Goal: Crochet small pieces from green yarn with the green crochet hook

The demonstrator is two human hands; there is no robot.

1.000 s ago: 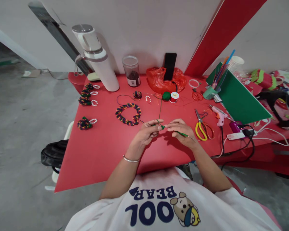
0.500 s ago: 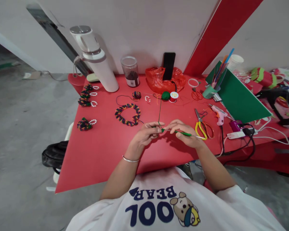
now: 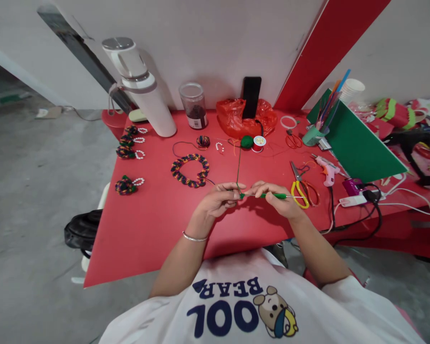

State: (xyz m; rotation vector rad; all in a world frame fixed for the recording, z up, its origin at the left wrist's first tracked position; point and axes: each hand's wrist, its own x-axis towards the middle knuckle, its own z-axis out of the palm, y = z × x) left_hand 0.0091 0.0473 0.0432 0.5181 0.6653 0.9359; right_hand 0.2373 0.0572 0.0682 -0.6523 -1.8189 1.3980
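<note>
My right hand [image 3: 276,197] is closed around a crochet hook [image 3: 280,196] with a green grip, its metal tip pointing left. A small bit of green crochet work [image 3: 241,196] is pinched in my left hand [image 3: 220,198], touching the hook's tip. From there a strand of green yarn [image 3: 238,165] runs up to a green yarn ball [image 3: 247,142] at the back of the table. Left of my hands lies a ring of multicoloured crochet [image 3: 189,170]. How the stitch sits on the hook is too small to make out.
Yellow-handled scissors [image 3: 299,191], a pink glue gun [image 3: 327,172] and a power strip [image 3: 354,199] lie to the right. At the back stand a white thermos [image 3: 154,105], a jar [image 3: 194,107] and a phone [image 3: 251,98]. Several crochet pieces with bead loops [image 3: 125,185] line the left.
The crochet hook has turned to lie more level, and the fingers of my right hand have shifted slightly on it. My left hand stays nearly in place.
</note>
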